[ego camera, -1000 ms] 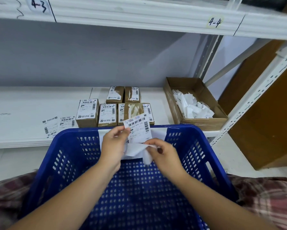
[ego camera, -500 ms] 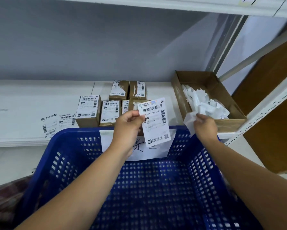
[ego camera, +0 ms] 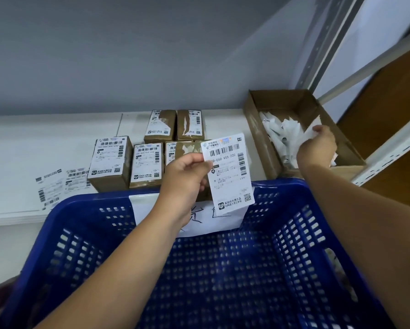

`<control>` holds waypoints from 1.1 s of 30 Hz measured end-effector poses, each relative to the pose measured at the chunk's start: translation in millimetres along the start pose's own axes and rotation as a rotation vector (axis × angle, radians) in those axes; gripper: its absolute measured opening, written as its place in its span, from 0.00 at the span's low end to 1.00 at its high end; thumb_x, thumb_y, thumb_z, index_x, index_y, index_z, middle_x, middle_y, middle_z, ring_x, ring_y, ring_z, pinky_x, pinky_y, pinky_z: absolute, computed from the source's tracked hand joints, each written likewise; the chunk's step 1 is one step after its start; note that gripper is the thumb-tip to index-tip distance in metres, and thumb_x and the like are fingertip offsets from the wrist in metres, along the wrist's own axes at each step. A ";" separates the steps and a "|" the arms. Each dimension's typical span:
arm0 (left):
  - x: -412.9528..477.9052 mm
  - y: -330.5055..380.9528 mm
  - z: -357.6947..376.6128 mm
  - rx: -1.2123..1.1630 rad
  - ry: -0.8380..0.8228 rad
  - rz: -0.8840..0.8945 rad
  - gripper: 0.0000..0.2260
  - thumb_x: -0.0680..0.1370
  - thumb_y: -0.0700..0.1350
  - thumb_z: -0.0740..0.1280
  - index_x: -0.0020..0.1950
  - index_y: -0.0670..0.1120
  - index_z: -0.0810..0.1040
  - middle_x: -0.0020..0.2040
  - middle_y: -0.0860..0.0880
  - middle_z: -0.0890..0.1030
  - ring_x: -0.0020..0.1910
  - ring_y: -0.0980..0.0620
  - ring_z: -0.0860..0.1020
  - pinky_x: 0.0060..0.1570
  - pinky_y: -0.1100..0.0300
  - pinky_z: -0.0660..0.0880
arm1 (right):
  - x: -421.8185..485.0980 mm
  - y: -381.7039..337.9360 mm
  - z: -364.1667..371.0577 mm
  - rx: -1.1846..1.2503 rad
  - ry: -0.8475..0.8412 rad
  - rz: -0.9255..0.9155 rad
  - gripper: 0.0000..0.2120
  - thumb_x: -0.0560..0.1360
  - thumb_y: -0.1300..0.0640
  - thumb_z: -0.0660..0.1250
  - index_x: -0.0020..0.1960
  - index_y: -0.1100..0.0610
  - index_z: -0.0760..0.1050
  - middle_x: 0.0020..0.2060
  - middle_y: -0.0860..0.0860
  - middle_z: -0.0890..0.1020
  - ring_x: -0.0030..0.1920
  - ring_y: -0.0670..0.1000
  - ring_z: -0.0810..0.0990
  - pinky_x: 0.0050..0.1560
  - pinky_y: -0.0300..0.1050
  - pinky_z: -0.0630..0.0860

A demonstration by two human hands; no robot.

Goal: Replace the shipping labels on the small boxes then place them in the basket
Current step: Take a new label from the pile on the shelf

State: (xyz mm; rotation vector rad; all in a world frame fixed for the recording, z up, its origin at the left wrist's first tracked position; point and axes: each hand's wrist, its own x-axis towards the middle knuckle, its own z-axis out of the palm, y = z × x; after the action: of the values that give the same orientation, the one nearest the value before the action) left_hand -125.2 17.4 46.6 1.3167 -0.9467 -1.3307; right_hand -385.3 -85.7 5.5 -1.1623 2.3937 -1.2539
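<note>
Partly hidden behind the shipping label (ego camera: 230, 172), the small boxes (ego camera: 110, 160) sit on the shelf (ego camera: 45, 143) beyond the blue basket (ego camera: 92, 200). The left hand (ego camera: 185, 179) pinches the label's edge; the right hand (ego camera: 316, 148), well apart, reaches into the cardboard tray (ego camera: 261, 129) of paper scraps (ego camera: 282, 131), grip unclear.

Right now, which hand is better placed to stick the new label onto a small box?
Left. The left hand pinches the label just in front of the small boxes; the right hand is over the cardboard tray, gripping waste paper.
</note>
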 end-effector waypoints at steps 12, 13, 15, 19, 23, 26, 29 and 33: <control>1.6 -13.1 0.2 0.043 0.002 -0.063 0.07 0.77 0.37 0.65 0.43 0.47 0.81 0.34 0.54 0.80 0.29 0.57 0.68 0.34 0.63 0.68 | 19.5 32.5 15.1 -0.493 -0.288 -0.259 0.19 0.76 0.71 0.61 0.65 0.63 0.76 0.66 0.63 0.72 0.63 0.62 0.73 0.62 0.48 0.70; 1.5 -14.2 0.6 0.044 0.000 -0.066 0.07 0.77 0.37 0.65 0.43 0.46 0.81 0.34 0.53 0.80 0.28 0.57 0.68 0.34 0.63 0.67 | 17.6 32.6 15.4 -0.550 -0.312 -0.283 0.17 0.77 0.68 0.60 0.64 0.62 0.77 0.62 0.63 0.75 0.63 0.62 0.72 0.62 0.48 0.69; 1.1 -16.3 1.7 0.049 -0.001 -0.071 0.07 0.77 0.37 0.65 0.44 0.46 0.81 0.35 0.52 0.80 0.29 0.57 0.68 0.34 0.63 0.67 | 12.8 34.8 18.5 -0.679 -0.361 -0.322 0.15 0.81 0.57 0.57 0.63 0.61 0.76 0.59 0.63 0.76 0.64 0.62 0.70 0.64 0.51 0.65; -1.0 -18.8 3.0 0.058 0.007 -0.091 0.07 0.78 0.38 0.65 0.44 0.48 0.81 0.39 0.51 0.82 0.29 0.56 0.68 0.35 0.62 0.68 | 3.8 34.6 18.2 -0.825 -0.521 -0.304 0.21 0.83 0.46 0.48 0.67 0.57 0.67 0.65 0.64 0.70 0.67 0.64 0.66 0.68 0.58 0.58; -4.6 -19.0 1.7 0.069 0.014 -0.107 0.07 0.78 0.39 0.65 0.44 0.48 0.81 0.41 0.50 0.82 0.30 0.56 0.68 0.36 0.62 0.68 | 11.4 30.0 19.7 -0.747 -0.556 -0.285 0.16 0.80 0.60 0.57 0.65 0.62 0.72 0.68 0.63 0.69 0.66 0.61 0.69 0.66 0.51 0.68; -8.4 -16.9 -1.7 0.072 0.010 -0.109 0.06 0.78 0.39 0.65 0.46 0.47 0.81 0.41 0.51 0.82 0.31 0.56 0.68 0.36 0.62 0.69 | 6.1 24.4 17.3 -0.668 -0.505 -0.322 0.20 0.77 0.66 0.59 0.67 0.58 0.73 0.71 0.60 0.64 0.70 0.59 0.65 0.67 0.52 0.70; -11.5 -13.8 -7.3 0.078 0.017 -0.102 0.06 0.78 0.39 0.65 0.48 0.46 0.82 0.44 0.50 0.83 0.31 0.56 0.69 0.36 0.62 0.69 | -4.2 20.5 10.4 -0.611 -0.426 -0.347 0.27 0.76 0.69 0.58 0.73 0.55 0.66 0.64 0.62 0.73 0.67 0.61 0.66 0.64 0.54 0.70; -16.2 -11.0 -14.1 0.079 0.034 -0.090 0.05 0.77 0.39 0.66 0.48 0.46 0.81 0.47 0.47 0.83 0.32 0.55 0.69 0.36 0.62 0.69 | -15.4 11.0 0.9 -0.469 -0.340 -0.395 0.24 0.76 0.69 0.57 0.70 0.57 0.70 0.58 0.61 0.79 0.68 0.61 0.64 0.62 0.55 0.69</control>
State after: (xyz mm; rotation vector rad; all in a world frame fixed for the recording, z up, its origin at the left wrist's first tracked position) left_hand -114.1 37.0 37.8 1.4526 -0.9342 -1.3462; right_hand -380.6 -71.5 -6.2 -1.8789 2.3214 -0.5041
